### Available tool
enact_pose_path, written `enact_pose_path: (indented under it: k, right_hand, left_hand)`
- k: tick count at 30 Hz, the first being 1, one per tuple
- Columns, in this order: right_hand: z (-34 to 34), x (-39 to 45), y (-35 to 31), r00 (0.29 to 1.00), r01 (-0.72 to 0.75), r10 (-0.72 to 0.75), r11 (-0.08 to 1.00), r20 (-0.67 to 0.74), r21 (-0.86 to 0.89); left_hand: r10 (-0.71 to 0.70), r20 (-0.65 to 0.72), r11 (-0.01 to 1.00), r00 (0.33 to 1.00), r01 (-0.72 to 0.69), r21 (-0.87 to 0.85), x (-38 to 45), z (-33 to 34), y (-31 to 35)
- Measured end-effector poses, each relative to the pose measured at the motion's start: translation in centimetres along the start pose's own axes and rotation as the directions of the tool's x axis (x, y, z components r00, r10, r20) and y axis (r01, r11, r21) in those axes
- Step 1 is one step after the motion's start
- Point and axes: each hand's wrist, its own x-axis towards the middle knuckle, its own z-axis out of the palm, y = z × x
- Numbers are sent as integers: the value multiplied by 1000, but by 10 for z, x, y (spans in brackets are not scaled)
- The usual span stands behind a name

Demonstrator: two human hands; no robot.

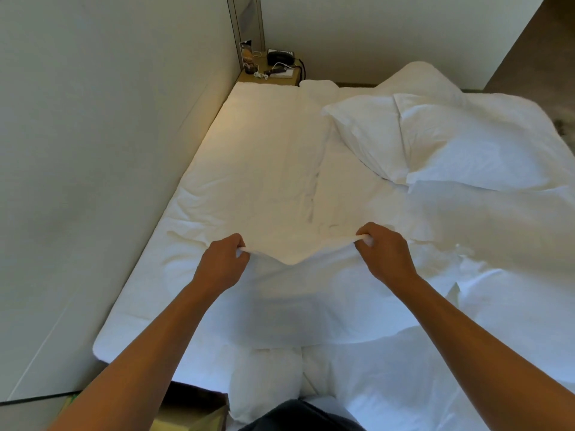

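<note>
A white sheet [289, 300] is lifted off the bed [267, 157] in front of me. My left hand [222, 262] grips its upper edge on the left, fingers curled round the bunched cloth. My right hand [384, 253] grips the same edge on the right, about a shoulder's width away. The edge sags in a V between the two hands. Below the hands the sheet hangs toward me and hides the near part of the bed.
A wall [93, 150] runs close along the bed's left side. Two white pillows [435, 141] lie at the right. A bedside table [270, 77] with a black phone, cables and a card stands at the head. Crumpled white bedding [466, 384] is piled at the near right.
</note>
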Motion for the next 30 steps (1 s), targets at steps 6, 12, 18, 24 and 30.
enact_pose_path:
  k: [6,12,18,24,30]
  right_hand:
    - [3,20,24,993,-95,98,994,62,-52]
    - [1,32,31,995,-74,69,995,74,68]
    - [-1,44,33,1000,-13,12,996,14,91]
    - [-4,42,18,996,-61,64,996,56,-61]
    - [-8,31,-8,988,-154,154,988,14,-8]
  left_hand:
    - [-30,6,996,1000,29,79,17,16,-2]
    - [-71,-5,992,997,71,101,32,25,-9]
    - [-79,39,991,996,75,107,41,26,-21]
    - [14,88,996,996,-21,83,42,25,-33]
    - [41,140,996,989,-50,67,46,14,-43]
